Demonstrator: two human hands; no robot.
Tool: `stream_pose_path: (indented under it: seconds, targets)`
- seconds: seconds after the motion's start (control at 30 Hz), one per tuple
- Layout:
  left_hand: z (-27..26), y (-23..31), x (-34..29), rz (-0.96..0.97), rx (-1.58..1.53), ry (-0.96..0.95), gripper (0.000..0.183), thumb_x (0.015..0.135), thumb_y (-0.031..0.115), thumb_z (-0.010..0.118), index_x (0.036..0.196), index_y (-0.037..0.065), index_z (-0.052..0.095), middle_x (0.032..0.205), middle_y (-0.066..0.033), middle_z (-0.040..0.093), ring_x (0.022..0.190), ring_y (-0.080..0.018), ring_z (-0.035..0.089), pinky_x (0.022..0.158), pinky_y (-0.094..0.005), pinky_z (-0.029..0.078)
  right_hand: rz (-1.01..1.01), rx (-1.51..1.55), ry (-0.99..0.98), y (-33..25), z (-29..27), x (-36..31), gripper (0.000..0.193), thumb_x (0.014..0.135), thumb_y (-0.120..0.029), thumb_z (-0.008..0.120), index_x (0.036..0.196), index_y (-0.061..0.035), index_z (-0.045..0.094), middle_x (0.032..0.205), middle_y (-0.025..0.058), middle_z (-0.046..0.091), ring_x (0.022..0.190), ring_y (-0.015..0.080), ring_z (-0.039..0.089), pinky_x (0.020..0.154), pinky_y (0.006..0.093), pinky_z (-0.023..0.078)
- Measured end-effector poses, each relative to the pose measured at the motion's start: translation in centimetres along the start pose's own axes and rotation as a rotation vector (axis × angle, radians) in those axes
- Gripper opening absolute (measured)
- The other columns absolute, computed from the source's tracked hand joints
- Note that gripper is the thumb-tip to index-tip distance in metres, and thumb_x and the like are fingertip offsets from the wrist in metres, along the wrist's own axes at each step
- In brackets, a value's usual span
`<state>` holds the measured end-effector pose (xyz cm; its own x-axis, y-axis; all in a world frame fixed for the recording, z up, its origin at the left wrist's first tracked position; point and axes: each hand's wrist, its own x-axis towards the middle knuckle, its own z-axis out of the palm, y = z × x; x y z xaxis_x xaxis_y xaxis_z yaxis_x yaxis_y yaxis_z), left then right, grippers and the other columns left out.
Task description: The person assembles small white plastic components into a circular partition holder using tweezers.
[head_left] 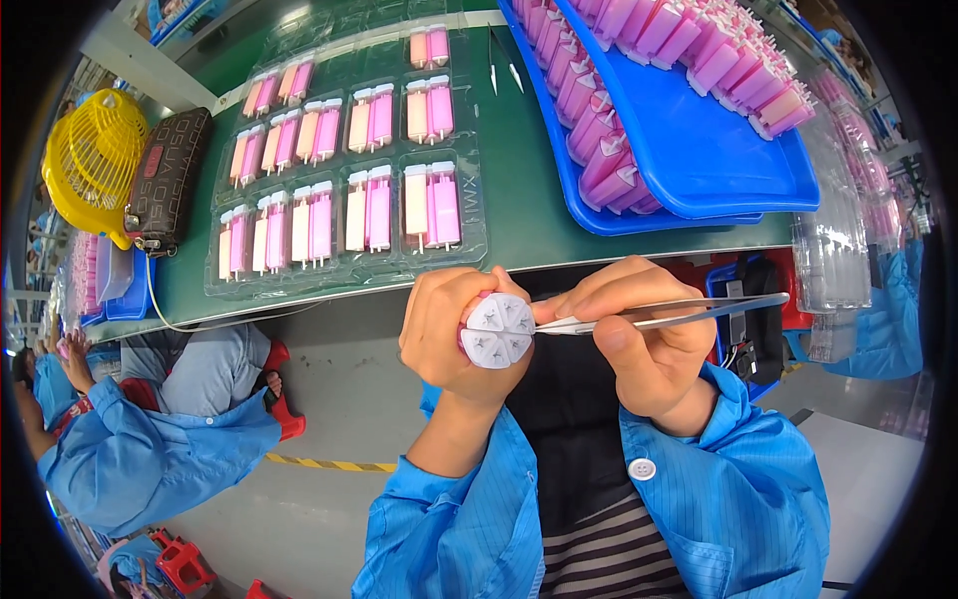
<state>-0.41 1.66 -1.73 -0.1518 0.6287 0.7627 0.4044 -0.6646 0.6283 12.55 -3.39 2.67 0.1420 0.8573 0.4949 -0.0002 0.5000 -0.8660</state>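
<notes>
My left hand point(449, 324) is closed round a bundle of pink pieces, whose white wedge-shaped ends point(497, 330) together make a round face with small star-like marks. Metal tweezers point(689, 307) are pinched in my right hand point(649, 329), their tips at the right edge of that white face. Whether the tips grip anything there is too small to tell. Both hands are just off the near edge of the green table point(559, 250). Beyond them lies a clear plastic blister tray point(339, 275) with pairs of cream and pink tubes point(432, 207) in its pockets.
Two overlapping blue trays point(699, 195) with many pink pieces point(699, 45) stand at the right. Another pair of tweezers point(506, 62) lies beside them. Clear plastic trays point(830, 260) are stacked far right. A yellow fan point(95, 155) and brown pouch point(175, 180) sit left; a co-worker point(165, 439) sits nearby.
</notes>
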Motion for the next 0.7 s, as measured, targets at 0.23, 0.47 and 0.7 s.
stream_pose_path:
  seconds: [0.23, 0.47, 0.7]
  targets:
    - [0.03, 0.02, 0.07, -0.022, -0.017, -0.001, 0.019, 0.067, -0.006, 0.076, 0.076, 0.002, 0.061, 0.068, -0.0093, 0.059, 0.059, -0.0243, 0.057, 0.052, -0.0311, 0.045, -0.047, -0.027, -0.039, 0.02, -0.05, 0.20, 0.009, 0.085, 0.000, 0.069, 0.092, 0.0053, 0.066, 0.088, 0.0186, 0.071, 0.077, 0.0224, 0.070, 0.067, 0.0286, 0.055]
    - [0.11, -0.12, 0.11, -0.015, -0.022, 0.013, 0.019, 0.067, -0.006, 0.076, 0.076, 0.003, 0.061, 0.068, -0.0092, 0.058, 0.059, -0.0242, 0.057, 0.052, -0.0315, 0.045, -0.066, -0.067, -0.051, -0.04, -0.14, 0.30, 0.010, 0.084, 0.000, 0.069, 0.093, 0.0049, 0.067, 0.089, 0.0183, 0.072, 0.077, 0.0223, 0.070, 0.067, 0.0285, 0.055]
    - [0.14, -0.29, 0.03, -0.029, -0.015, -0.003, 0.020, 0.068, -0.006, 0.076, 0.076, 0.003, 0.061, 0.069, -0.0090, 0.058, 0.059, -0.0245, 0.057, 0.053, -0.0320, 0.045, -0.053, -0.084, -0.031, 0.26, -0.06, 0.06, 0.009, 0.085, 0.000, 0.068, 0.092, 0.0051, 0.067, 0.089, 0.0178, 0.072, 0.078, 0.0216, 0.069, 0.066, 0.0284, 0.055]
